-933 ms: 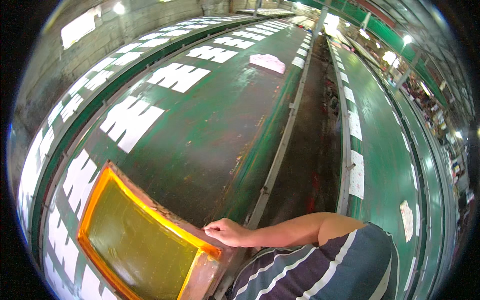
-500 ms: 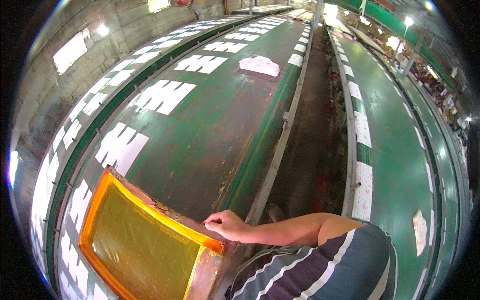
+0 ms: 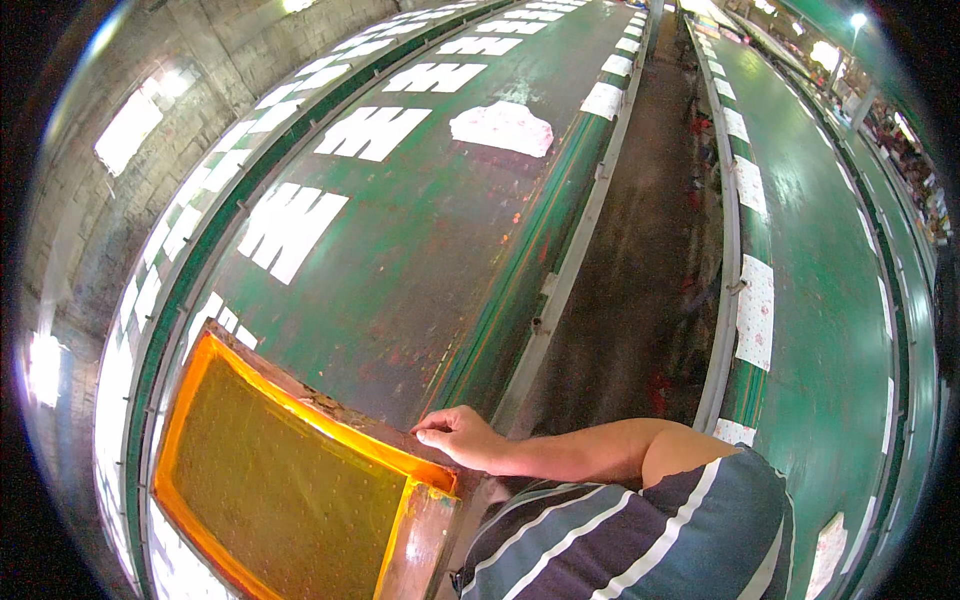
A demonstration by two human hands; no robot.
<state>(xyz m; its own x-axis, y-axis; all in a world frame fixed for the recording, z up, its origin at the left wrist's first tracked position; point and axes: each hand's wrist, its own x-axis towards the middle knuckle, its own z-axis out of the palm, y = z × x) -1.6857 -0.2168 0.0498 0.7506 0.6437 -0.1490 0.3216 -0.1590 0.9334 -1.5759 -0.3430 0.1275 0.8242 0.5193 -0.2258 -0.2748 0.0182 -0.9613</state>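
Note:
A screen-printing frame (image 3: 280, 480) fills the lower left, with a yellowish translucent mesh, bright orange borders and a worn wooden rim. My right hand (image 3: 462, 438) is closed on the rim's far right corner, fingers curled over the wood. My right forearm reaches in from a striped sleeve (image 3: 640, 530) at the lower right. The frame lies over the near end of a long green table (image 3: 400, 260); whether it touches the surface I cannot tell. White cut pieces (image 3: 292, 228) lie in a row along the table's left side. My left hand is out of view.
A crumpled pale cloth (image 3: 502, 130) lies farther up the table. Metal rails (image 3: 560, 300) with small stops edge it, beside a dark aisle (image 3: 630, 270). Another green table (image 3: 815, 300) with white pieces runs on the right. A block wall (image 3: 80, 230) stands left.
My view has moved forward along the table, and the white pieces and aisle have shifted in it. The frame and my right hand keep nearly the same place in view, the grip unchanged.

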